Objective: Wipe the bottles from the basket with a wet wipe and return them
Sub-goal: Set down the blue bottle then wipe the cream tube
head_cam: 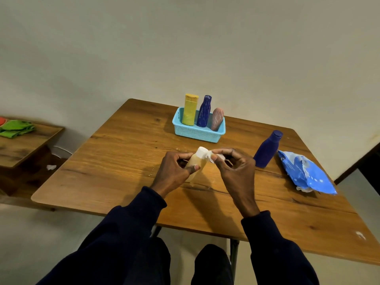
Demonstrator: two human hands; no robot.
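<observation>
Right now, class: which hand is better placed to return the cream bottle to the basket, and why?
Left, probably. The left hand grips the cream bottle, while the right hand only pinches the wet wipe at its cap.

Long dark navy sleeves (pixel 123 233) reach both wrists; dark trousers (pixel 212 264) cover the knees.

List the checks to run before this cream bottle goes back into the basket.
1. Left hand grips the cream bottle: ok.
2. Right hand pinches the wet wipe at the white cap: ok.
3. Bottle wiped all over: cannot tell.
4. Table between the hands and the basket free of obstacles: ok.
5. Every other bottle in the basket: not ok; a dark blue bottle stands on the table beside the wipes pack.
</observation>
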